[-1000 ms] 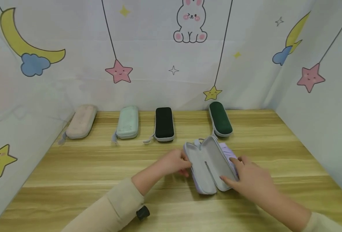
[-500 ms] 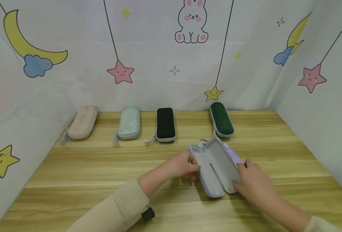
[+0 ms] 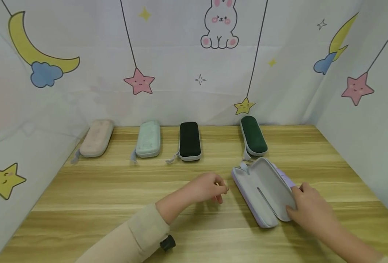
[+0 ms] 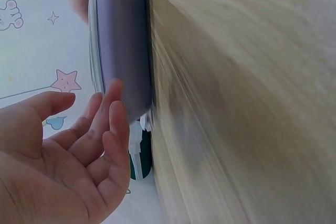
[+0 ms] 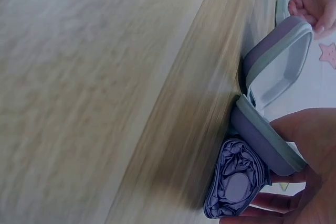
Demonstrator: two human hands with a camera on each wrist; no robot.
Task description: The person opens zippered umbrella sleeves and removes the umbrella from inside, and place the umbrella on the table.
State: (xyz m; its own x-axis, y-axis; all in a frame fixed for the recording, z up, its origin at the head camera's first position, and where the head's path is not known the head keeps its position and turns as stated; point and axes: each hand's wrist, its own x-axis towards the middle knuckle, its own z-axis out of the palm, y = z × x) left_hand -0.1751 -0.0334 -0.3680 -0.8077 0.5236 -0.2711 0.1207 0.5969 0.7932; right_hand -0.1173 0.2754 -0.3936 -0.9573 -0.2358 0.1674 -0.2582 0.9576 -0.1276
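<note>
Open purple case [image 3: 266,190] against right hand [image 3: 309,212] fingers [image 3: 294,212]

Looks like a little staged tabletop booth, not a real room: a wood-grain table [image 3: 115,219] boxed in on three sides by a nursery-print cloth backdrop [image 3: 181,54] (bunny, moons, smiley stars on strings). Closed zip cases [image 3: 190,141] sit lined up in a neat row along the back edge, like a display.

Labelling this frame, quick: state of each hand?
Left hand: loosely curled, holding nothing, clear of the purple case.
Right hand: gripping the open purple case's lid edge.
</note>
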